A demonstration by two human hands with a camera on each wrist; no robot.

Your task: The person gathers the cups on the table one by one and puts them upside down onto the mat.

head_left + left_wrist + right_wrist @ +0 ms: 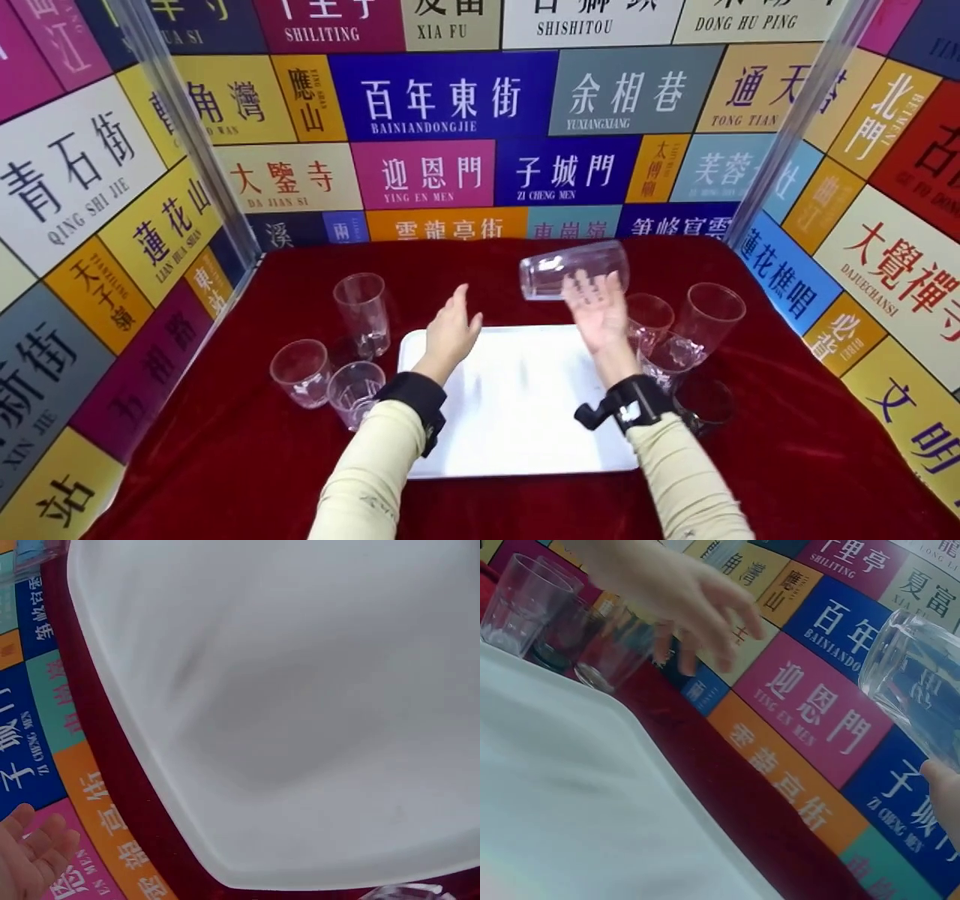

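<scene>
Both hands are hovering over the white tray, a little apart from each other and with fingers spread. The left hand is holding nothing; its fingers are stretching forward and slightly up, loose and open, above the tray's far left part. The right hand is lying palm up with straight fingers, and the clear tumbler is sitting at its fingertips, just beyond them. Whether the fingertips are actually touching the glass cannot be told from the head view; in the right wrist view one fingertip is showing just below the glass, with no finger curling round it.

The tumbler is lying on its side in the air above the tray's far edge, its long axis running nearly level from left to right and tilting up a little toward the right. Which end is the mouth is not plain.

On the red cloth, three clear cups are standing left of the tray: a tall one near the back and two short ones side by side nearer the front. Right of the tray, more clear cups are clustering beside the right wrist. Colourful panels with street names are surrounding the table on three sides.
</scene>
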